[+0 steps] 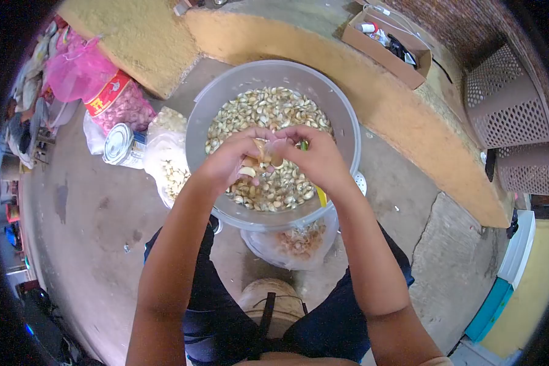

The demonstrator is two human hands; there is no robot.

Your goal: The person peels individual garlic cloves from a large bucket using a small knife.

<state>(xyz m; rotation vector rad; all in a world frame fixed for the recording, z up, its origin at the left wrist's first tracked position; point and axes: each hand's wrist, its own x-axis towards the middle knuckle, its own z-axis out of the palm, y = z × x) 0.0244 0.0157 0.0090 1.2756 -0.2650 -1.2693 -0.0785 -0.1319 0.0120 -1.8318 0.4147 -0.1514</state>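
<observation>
Head view, round plastic bowl (343, 122), smooth garlic cloves (268, 110)

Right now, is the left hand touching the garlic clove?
Touching. The head view shows the left hand pinching the clove with its fingertips over the bowl.

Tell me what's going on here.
A person holds both hands over a big grey plastic bowl heaped with peeled garlic cloves. The left hand and right hand meet on one garlic clove, pinched between the fingers. The right hand also grips a yellow-handled tool. A clear bag of garlic skins lies below the bowl, with a bag of cloves and a tin can to its left.
</observation>
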